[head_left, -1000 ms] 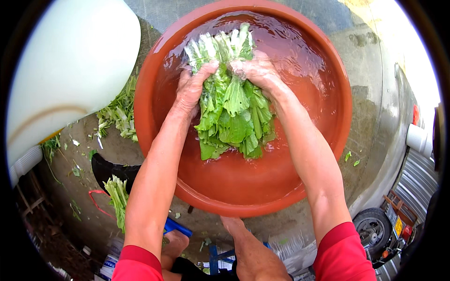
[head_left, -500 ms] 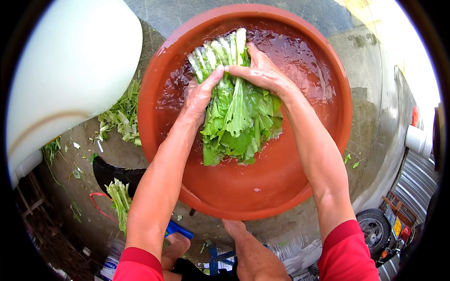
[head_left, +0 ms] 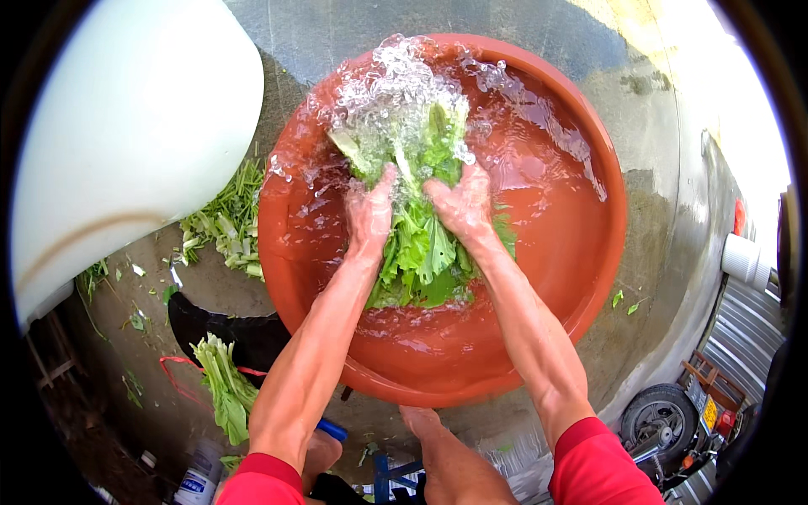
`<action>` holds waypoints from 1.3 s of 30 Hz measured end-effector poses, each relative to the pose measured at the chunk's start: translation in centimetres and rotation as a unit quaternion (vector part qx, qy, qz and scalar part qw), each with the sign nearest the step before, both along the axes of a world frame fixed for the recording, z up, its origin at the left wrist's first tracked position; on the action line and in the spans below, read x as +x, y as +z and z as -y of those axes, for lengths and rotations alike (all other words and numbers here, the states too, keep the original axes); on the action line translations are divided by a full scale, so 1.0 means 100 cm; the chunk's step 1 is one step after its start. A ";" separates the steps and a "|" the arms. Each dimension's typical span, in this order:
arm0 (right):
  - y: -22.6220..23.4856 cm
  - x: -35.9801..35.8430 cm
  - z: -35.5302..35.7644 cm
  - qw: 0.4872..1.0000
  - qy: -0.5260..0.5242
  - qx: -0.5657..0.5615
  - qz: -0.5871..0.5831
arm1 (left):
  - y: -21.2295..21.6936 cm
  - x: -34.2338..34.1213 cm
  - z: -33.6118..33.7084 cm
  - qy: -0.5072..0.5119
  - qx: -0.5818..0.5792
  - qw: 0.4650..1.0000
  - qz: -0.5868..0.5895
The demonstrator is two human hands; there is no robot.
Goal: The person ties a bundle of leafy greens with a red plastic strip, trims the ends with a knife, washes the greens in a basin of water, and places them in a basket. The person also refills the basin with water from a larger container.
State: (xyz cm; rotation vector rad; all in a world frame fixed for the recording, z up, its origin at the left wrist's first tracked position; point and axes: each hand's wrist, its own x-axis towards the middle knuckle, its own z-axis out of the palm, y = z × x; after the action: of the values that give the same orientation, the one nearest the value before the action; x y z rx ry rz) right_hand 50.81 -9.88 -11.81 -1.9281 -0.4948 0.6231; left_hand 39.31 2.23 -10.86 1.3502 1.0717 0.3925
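A large round reddish-brown basin (head_left: 610, 210) holds water. In it lies a bundle of leafy greens (head_left: 421, 244), stem ends pointing away from me, leaves toward me. My left hand (head_left: 369, 210) grips the bundle's left side and my right hand (head_left: 465, 202) grips its right side, thumbs on top. The other fingers are largely hidden under the leaves and water. Splashing water (head_left: 400, 80) covers the stem ends and rises over the basin's far rim.
At the left looms a big white container (head_left: 135, 109), with a heap of cut stems (head_left: 231, 223) beneath it. Near my left forearm lie another bunch of greens (head_left: 225, 387), a black curved object (head_left: 223, 328) and red string (head_left: 172, 370). A motorcycle wheel (head_left: 661, 421) stands lower right.
Both hands have come nearer to me along the bundle, from its stems to its leafy middle. Water now splashes up over the stem ends.
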 end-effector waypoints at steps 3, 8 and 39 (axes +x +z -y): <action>0.014 0.010 -0.006 0.988 0.095 -0.113 0.053 | -0.022 0.007 -0.035 -0.124 -0.082 0.980 -0.130; 0.054 0.007 0.002 0.987 -0.041 0.045 -0.150 | 0.033 0.004 -0.020 -0.067 -0.284 0.948 0.127; 0.144 -0.019 0.136 0.866 0.237 -0.014 0.439 | 0.115 -0.024 0.004 -0.503 0.514 0.637 0.277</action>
State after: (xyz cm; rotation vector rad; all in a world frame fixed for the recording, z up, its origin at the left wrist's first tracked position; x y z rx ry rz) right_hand 48.88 -23.50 2.61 -2.0531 -1.5723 -0.0132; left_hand 36.93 1.83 0.65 2.3447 -0.6908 0.5144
